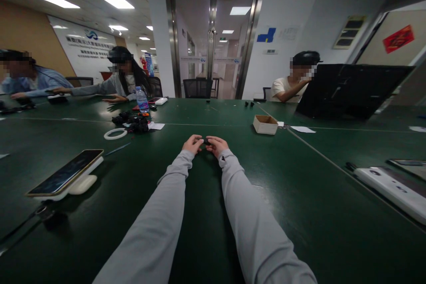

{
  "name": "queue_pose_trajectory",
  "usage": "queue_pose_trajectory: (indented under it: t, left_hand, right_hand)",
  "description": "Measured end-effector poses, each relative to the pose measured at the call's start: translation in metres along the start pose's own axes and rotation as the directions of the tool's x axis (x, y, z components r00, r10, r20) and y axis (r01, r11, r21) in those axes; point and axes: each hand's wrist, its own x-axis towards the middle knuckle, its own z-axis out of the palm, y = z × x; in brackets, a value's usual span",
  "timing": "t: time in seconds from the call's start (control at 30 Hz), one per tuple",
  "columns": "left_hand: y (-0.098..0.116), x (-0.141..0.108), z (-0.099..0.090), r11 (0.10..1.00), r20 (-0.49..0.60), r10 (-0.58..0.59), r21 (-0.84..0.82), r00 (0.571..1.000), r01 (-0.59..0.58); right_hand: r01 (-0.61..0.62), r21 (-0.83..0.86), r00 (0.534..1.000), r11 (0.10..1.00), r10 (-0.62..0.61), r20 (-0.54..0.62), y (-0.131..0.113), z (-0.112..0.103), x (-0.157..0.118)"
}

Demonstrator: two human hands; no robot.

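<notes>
Both my arms, in light grey sleeves, reach forward over the dark green table [213, 213]. Between my fingertips is a small black part [206, 142], with a bright spot at its left end; its exact kind is too small to make out. My left hand [192, 144] pinches it from the left side. From the right, my right hand [218, 145] grips it with thumb and fingers. The fingers hide much of the part. Both hands are close together, low over the tabletop.
Left of my hands are a white ring [115, 134], a pile of black parts [135, 123] and a water bottle [142, 101]. A phone [68, 172] rests nearer left. An open box [265, 125] and a monitor [349, 88] stand right. Several people sit around the table.
</notes>
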Motion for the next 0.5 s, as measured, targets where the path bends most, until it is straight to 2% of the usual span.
queue_pose_trajectory:
  t: [0.07,0.13,0.37,0.5]
  left_hand:
    - [0.0,0.0001,-0.0002,0.999,-0.031,0.041,-0.019,0.999,-0.041]
    - [-0.0009,0.0008,0.0,0.998,-0.017,0.059,-0.017,0.998,-0.059]
    - [-0.0017,0.0032,0.0026,0.998,-0.005,0.003,-0.065,1.0,-0.004]
    - [-0.0007,0.0041,0.0024,0.996,0.028,0.01,-0.092,1.0,-0.007]
  right_hand:
    - [-0.003,-0.012,1.0,1.0,0.003,0.008,0.0003,0.0005,0.0001]
    - [-0.006,-0.03,1.0,1.0,0.006,0.022,0.0007,0.0007,0.0004]
    - [-0.002,-0.048,1.0,0.999,0.002,0.01,0.0006,0.0006,0.0006]
    - [-0.011,-0.058,0.999,0.998,0.014,0.051,0.0003,0.0001,-0.0003]
